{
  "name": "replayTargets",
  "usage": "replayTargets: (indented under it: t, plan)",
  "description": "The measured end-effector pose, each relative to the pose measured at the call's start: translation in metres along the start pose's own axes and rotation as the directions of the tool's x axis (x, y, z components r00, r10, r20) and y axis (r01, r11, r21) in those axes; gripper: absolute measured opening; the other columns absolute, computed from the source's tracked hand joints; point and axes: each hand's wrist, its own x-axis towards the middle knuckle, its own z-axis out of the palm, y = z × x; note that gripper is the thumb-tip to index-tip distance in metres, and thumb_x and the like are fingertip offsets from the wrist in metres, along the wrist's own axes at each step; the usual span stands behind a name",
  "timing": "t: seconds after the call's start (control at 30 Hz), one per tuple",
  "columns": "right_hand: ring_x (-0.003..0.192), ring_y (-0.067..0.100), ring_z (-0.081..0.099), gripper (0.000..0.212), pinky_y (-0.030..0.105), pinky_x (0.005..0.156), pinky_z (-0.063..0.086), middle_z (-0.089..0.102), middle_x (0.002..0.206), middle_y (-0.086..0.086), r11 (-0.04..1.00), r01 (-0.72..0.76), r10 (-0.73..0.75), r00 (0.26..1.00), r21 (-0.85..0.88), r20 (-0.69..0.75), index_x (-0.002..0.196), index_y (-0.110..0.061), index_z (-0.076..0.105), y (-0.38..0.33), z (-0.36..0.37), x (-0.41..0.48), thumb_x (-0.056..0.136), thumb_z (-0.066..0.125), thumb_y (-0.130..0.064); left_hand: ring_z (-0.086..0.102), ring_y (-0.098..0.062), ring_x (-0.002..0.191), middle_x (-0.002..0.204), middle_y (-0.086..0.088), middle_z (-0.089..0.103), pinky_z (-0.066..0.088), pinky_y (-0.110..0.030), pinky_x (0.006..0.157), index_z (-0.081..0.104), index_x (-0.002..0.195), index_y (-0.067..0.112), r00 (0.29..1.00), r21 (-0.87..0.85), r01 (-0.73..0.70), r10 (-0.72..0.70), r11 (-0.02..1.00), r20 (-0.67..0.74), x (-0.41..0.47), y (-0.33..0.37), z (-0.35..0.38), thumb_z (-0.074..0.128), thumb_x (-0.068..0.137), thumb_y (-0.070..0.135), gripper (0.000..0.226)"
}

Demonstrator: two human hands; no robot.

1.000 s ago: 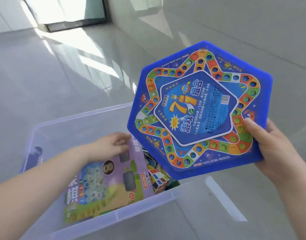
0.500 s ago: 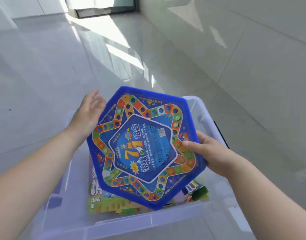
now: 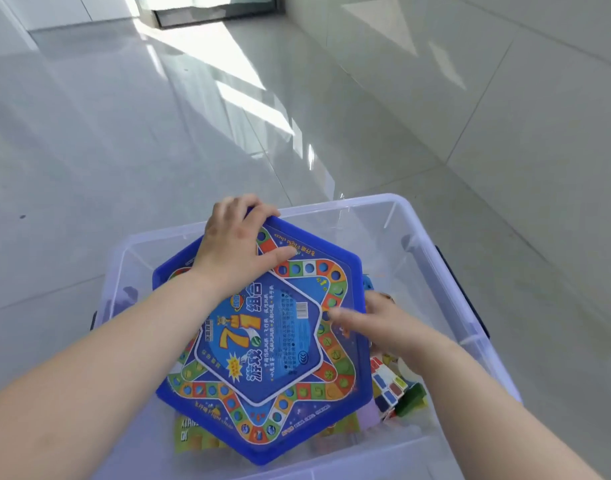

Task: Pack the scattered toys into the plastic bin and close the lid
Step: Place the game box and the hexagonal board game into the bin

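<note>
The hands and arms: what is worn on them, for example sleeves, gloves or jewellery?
Nothing that shows. The left hand and the right hand have no gloves and no visible rings. Neither wrist carries a watch or bracelet, and no sleeve covers the forearms in view.

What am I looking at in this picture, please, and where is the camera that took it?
There is no machine here: a person works with two bare hands, and one wide camera worn on the head looks down at them. A clear bin stands on a tiled floor. The left hand grips the far edge of a blue six-sided board. The right hand, a little blurred, holds the board's right edge with the thumb on top. The board is inside the bin, over a game box. Beside it on the right lie a cube and a green block. No lid is in view.
</note>
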Motion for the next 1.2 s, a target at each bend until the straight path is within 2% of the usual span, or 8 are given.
replayTargets:
  t: [0.1,0.17,0.3,0.47,0.7,0.8,0.97,1.2]
  plan:
    - [0.092,0.016,0.067,0.038,0.031,0.074,0.058,0.06,0.107,-0.006,0.965,0.221,-0.191,0.961,0.141,-0.201,0.109,-0.04,0.035,-0.002,0.005,0.001,0.084,0.062,-0.028,0.034,-0.021,0.121,0.129,-0.001,0.047,0.029,-0.028,0.098,0.049,0.124,0.019,1.0,-0.059,-0.015,0.016,0.998,0.019,-0.004,-0.001,-0.001,0.071,0.071,0.043,0.062]
    - [0.081,0.011,0.069,0.026,0.026,0.066,0.058,0.063,0.099,-0.008,0.956,0.254,-0.219,0.95,0.148,-0.221,0.096,-0.041,0.044,-0.001,0.007,0.0,0.086,0.061,-0.025,0.04,-0.02,0.119,0.129,0.001,0.051,0.032,-0.027,0.095,0.049,0.125,0.018,0.999,-0.098,-0.037,0.039,0.995,0.021,-0.006,0.0,0.001,0.071,0.072,0.039,0.06]
    - [0.074,0.014,0.067,0.015,0.029,0.068,0.056,0.066,0.084,-0.006,1.0,0.014,-0.012,0.996,0.023,-0.092,0.08,-0.028,0.047,0.0,-0.008,-0.001,0.086,0.061,-0.03,0.037,-0.018,0.128,0.14,-0.002,0.048,0.027,-0.026,0.105,0.045,0.133,0.014,0.988,0.005,-0.151,0.151,0.989,0.024,-0.008,0.009,0.024,0.055,0.086,0.038,0.054]
    - [0.079,0.012,0.063,0.02,0.023,0.066,0.053,0.063,0.094,-0.005,0.969,-0.098,0.096,0.995,-0.227,-0.022,0.091,-0.026,0.043,-0.001,-0.018,0.002,0.087,0.054,-0.042,0.026,-0.023,0.126,0.135,-0.02,0.051,0.004,-0.025,0.109,0.035,0.132,0.004,0.971,0.133,-0.212,0.194,0.968,0.138,-0.03,0.006,0.058,0.011,0.095,0.049,0.064]
    - [0.083,0.014,0.066,0.031,0.026,0.066,0.052,0.065,0.098,-0.003,0.896,-0.181,0.197,0.98,-0.406,-0.002,0.101,-0.025,0.043,-0.001,-0.023,0.006,0.085,0.052,-0.05,0.022,-0.021,0.129,0.138,-0.021,0.047,0.011,-0.031,0.105,0.035,0.134,0.003,0.966,0.105,-0.247,0.236,0.963,0.108,-0.028,0.002,0.076,0.009,0.094,0.052,0.068]
    - [0.069,0.006,0.061,0.028,0.017,0.056,0.048,0.061,0.095,-0.007,0.94,-0.139,0.145,0.989,-0.312,-0.005,0.099,-0.025,0.043,0.002,-0.021,0.005,0.085,0.055,-0.046,0.02,-0.02,0.129,0.14,-0.02,0.045,0.008,-0.029,0.107,0.034,0.135,0.006,0.965,0.092,-0.257,0.251,0.962,0.075,-0.028,-0.001,0.08,0.008,0.092,0.055,0.07]
    - [0.078,0.012,0.068,0.016,0.023,0.072,0.054,0.069,0.093,-0.004,0.999,-0.011,0.011,1.0,-0.039,0.006,0.087,-0.024,0.048,0.02,-0.022,0.002,0.084,0.061,-0.033,0.027,-0.018,0.124,0.136,-0.02,0.049,0.024,-0.042,0.106,0.037,0.132,0.009,0.968,0.056,-0.241,0.244,0.969,-0.064,-0.031,-0.006,0.077,0.008,0.09,0.059,0.071]
    - [0.078,0.016,0.07,0.039,0.026,0.069,0.058,0.073,0.085,-0.001,0.975,-0.098,0.067,0.985,0.199,0.158,0.1,-0.015,0.053,0.019,-0.036,-0.005,0.066,0.066,-0.027,0.027,-0.02,0.123,0.135,-0.022,0.049,0.016,-0.032,0.102,0.028,0.131,0.014,0.961,0.038,-0.269,0.271,0.962,-0.049,-0.039,-0.022,0.07,0.01,0.09,0.059,0.063]
